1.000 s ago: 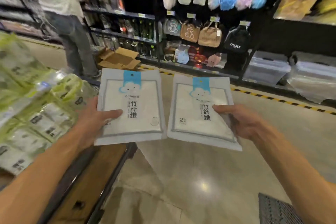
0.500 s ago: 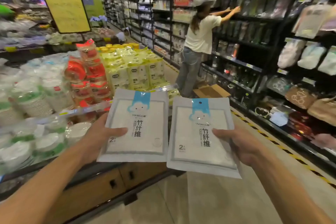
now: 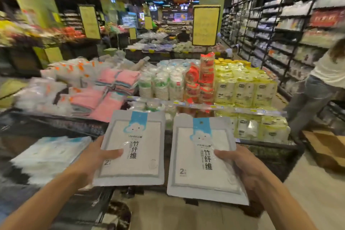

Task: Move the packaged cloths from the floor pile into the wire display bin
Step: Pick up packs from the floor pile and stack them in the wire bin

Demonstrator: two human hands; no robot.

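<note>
Hands: left hand (image 3: pixel 93 157) grips one cloth pack (image 3: pixel 133 147), right hand (image 3: pixel 242 164) another cloth pack (image 3: pixel 201 158) | position: above wire bin (image 3: pixel 61 123) edge | advice: lower both flat beside stacked packs (image 3: pixel 48 153), then release.

Ahead of you, the black wire display bin (image 3: pixel 61 124) carries folded pink cloths (image 3: pixel 104 97) near its back edge and blurred white packets (image 3: pixel 46 155) at its left front.
</note>
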